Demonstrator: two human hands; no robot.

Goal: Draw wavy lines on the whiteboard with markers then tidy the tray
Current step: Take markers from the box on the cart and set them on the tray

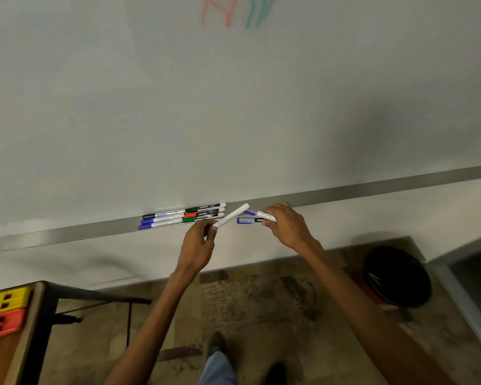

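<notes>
Left hand (pixel 199 241) grips 1 white marker (pixel 231 215), tilted. Right hand (pixel 286 225) grips 2 blue markers (pixel 250 220) near it. On the tray (pixel 67 235) beyond lie 6 more markers (pixel 182 218), in three rows of two. The whiteboard (pixel 233 107) carries red lines (pixel 217 12) and green lines (pixel 258 12), too blurred to count.

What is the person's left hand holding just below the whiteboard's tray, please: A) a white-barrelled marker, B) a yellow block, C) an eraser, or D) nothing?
A: the left hand pinches a white-barrelled marker by its lower end, angled up toward the tray, while the right hand holds blue-capped markers.
</notes>
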